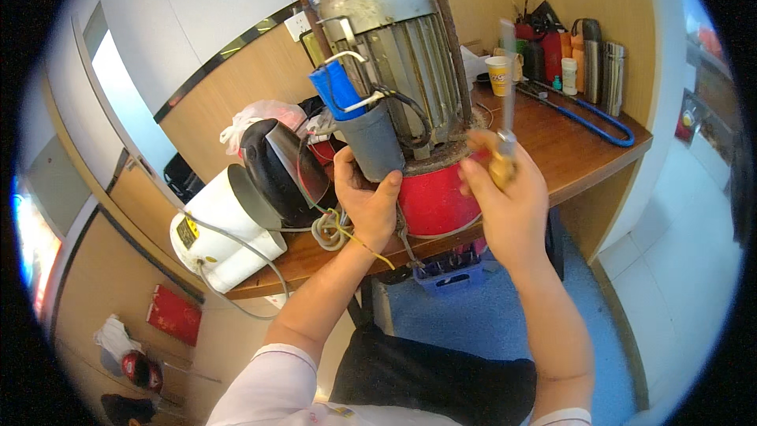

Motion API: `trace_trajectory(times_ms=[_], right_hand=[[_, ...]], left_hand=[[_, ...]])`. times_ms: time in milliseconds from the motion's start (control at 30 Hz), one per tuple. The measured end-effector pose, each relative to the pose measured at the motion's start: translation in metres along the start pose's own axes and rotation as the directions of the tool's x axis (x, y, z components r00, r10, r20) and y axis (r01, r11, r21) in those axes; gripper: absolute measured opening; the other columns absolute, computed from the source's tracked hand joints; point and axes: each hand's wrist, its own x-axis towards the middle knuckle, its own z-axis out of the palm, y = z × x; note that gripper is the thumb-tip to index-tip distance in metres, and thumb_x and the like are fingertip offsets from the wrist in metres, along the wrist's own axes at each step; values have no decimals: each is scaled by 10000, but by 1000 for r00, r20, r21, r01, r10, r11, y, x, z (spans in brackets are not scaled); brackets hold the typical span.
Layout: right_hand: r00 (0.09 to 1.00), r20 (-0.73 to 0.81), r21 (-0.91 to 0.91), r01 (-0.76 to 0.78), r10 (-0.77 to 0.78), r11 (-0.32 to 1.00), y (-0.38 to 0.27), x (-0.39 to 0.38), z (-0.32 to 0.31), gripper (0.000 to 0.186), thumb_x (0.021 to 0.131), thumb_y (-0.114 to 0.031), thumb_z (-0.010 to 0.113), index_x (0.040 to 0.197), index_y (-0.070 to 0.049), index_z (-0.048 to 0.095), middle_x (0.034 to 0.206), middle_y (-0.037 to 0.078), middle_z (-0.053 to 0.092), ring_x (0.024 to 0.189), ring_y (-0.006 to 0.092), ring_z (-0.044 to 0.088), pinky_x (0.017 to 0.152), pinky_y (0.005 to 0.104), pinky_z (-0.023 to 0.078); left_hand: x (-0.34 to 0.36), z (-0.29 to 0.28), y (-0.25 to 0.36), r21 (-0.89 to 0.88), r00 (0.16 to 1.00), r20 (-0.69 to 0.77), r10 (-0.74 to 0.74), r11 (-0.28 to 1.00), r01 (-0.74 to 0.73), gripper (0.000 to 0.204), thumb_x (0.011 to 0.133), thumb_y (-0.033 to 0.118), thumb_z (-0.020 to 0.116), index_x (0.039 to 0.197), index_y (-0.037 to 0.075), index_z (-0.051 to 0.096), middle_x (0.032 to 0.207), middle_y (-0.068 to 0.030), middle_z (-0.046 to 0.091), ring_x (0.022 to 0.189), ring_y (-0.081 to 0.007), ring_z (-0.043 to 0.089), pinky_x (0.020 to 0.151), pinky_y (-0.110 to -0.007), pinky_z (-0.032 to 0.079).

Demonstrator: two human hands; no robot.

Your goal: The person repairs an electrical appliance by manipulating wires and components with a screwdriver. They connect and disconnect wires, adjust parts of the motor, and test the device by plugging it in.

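A grey finned electric motor stands upright on a round red base, with rusty rods rising beside it. Against its left side is a grey cylinder, topped by a blue wrapped piece with white and black wires. My left hand is closed around the lower end of the grey cylinder, thumb in front. In my right hand, just right of the red base, is a screwdriver with a yellowish handle. Its metal shaft points up, away from the motor, and is partly blurred.
A white cylindrical housing and a black rounded part lie left on the wooden desk, with loose wires nearby. To the right are a blue U-shaped lock, a paper cup and several flasks. Below sits a blue crate.
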Motion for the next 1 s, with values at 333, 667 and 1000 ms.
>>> trace_trajectory(times_ms=[333,667,1000], right_hand=[[994,66,2,-82,82,997,10,31,51,150,957,-81,755,996,53,699,869,59,726,774,128,698,710,280,566],[979,-89,217,-159,182,963,8,34,69,186,962,-32,735,1103,65,663,1012,108,706,887,178,707,765,303,634],[980,-33,-53,-195,194,979,-1,38,62,207,966,-65,750,1117,20,635,1026,90,704,888,168,699,784,297,602]], left_hand=[[5,-13,-4,347,972,102,210,909,-233,786,936,630,693,1320,-43,559,1227,-193,558,1174,-332,513,1043,-446,410],[6,-25,-5,416,953,156,261,857,-303,787,970,619,642,1362,-54,531,1242,-221,569,1202,-374,508,1041,-483,414],[5,-22,-1,439,947,189,261,840,-319,749,976,503,649,1412,-80,474,1343,-269,530,1267,-426,484,1112,-509,360]])
